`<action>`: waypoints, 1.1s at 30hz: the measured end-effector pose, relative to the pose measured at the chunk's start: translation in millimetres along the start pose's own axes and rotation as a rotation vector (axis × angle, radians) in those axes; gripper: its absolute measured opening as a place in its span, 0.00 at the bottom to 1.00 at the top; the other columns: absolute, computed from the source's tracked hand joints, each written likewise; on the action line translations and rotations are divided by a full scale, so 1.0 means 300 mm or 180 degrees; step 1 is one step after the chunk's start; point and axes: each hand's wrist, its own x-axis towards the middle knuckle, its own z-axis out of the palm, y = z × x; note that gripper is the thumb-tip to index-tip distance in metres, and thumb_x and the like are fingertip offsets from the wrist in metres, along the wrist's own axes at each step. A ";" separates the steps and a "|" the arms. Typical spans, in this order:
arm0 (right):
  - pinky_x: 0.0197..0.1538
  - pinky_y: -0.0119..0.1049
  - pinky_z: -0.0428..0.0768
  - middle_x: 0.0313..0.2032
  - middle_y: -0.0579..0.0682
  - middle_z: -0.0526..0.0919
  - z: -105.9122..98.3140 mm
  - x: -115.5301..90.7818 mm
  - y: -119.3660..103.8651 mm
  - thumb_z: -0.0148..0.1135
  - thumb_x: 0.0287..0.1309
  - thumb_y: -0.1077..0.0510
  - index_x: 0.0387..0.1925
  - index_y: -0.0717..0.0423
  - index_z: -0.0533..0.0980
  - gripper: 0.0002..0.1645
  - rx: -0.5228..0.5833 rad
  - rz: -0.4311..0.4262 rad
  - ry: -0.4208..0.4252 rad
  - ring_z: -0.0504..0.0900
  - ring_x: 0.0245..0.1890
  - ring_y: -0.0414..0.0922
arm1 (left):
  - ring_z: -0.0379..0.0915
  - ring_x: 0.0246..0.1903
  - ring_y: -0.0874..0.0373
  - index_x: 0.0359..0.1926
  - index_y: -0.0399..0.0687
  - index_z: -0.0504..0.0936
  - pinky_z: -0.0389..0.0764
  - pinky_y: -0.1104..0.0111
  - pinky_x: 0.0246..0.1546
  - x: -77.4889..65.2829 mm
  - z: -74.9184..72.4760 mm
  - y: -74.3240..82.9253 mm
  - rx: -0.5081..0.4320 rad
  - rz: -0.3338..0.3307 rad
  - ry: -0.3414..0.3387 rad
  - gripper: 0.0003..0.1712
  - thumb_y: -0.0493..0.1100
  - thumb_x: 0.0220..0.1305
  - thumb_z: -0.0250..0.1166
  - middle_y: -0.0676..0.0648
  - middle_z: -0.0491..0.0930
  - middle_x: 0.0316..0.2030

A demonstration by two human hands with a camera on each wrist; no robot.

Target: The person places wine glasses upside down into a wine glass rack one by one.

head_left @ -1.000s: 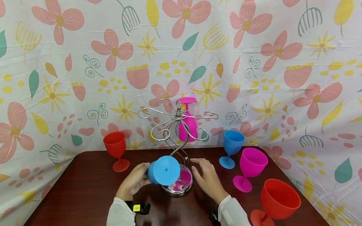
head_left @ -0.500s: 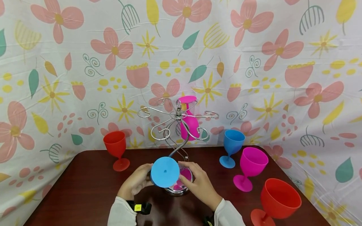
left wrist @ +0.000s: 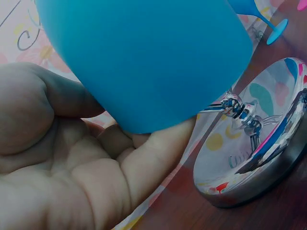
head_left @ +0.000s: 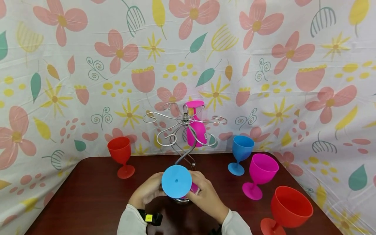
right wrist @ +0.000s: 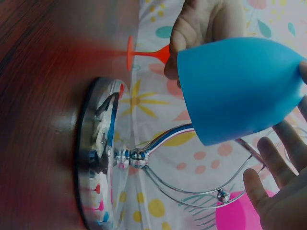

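A blue goblet (head_left: pixel 176 181) is held upside down in front of the metal rack, its round foot facing up. My left hand (head_left: pixel 149 192) grips the bowl near its rim, as the left wrist view shows with the fingers curled at the blue bowl (left wrist: pixel 148 67). On the other side, my right hand (head_left: pixel 208 197) has thumb and fingers around the stem end of the bowl (right wrist: pixel 240 88). The chrome rack (head_left: pixel 185 120) has curled arms and a round base (left wrist: pixel 268 177). A pink goblet (head_left: pixel 197 132) hangs upside down from its rear.
On the left of the dark table (head_left: pixel 88 195) stands a red goblet (head_left: pixel 119 151). Along the right are a blue goblet (head_left: pixel 242 148), a pink goblet (head_left: pixel 262 169) and another red goblet (head_left: pixel 289 207). A flowered cloth (head_left: pixel 88 81) hangs behind.
My right hand has come in from the right and taken hold of the blue goblet. The goblet and left hand have shifted slightly right and lower. The hanging pink goblet has swayed a little.
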 end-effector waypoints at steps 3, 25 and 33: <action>0.57 0.46 0.79 0.59 0.44 0.79 -0.001 0.001 -0.005 0.74 0.58 0.59 0.64 0.50 0.76 0.32 -0.0004 -0.0027 0.0010 0.74 0.61 0.47 | 0.77 0.42 0.51 0.65 0.30 0.67 0.82 0.52 0.47 0.006 0.008 -0.002 -0.0011 0.0008 -0.0011 0.32 0.55 0.77 0.52 0.41 0.76 0.49; 0.60 0.42 0.75 0.58 0.50 0.80 -0.008 -0.009 -0.023 0.69 0.62 0.64 0.62 0.53 0.76 0.27 -0.0117 -0.0623 0.0384 0.76 0.58 0.49 | 0.74 0.39 0.54 0.57 0.32 0.70 0.82 0.59 0.44 0.024 0.053 -0.010 0.0068 0.0104 -0.0124 0.24 0.51 0.81 0.46 0.43 0.74 0.42; 0.53 0.41 0.81 0.55 0.53 0.79 -0.027 -0.005 -0.024 0.65 0.59 0.73 0.63 0.57 0.73 0.31 -0.0062 -0.0471 0.0465 0.80 0.51 0.46 | 0.76 0.41 0.52 0.56 0.35 0.75 0.81 0.55 0.47 0.029 0.047 0.003 0.0657 0.0369 0.0378 0.23 0.52 0.77 0.55 0.42 0.77 0.46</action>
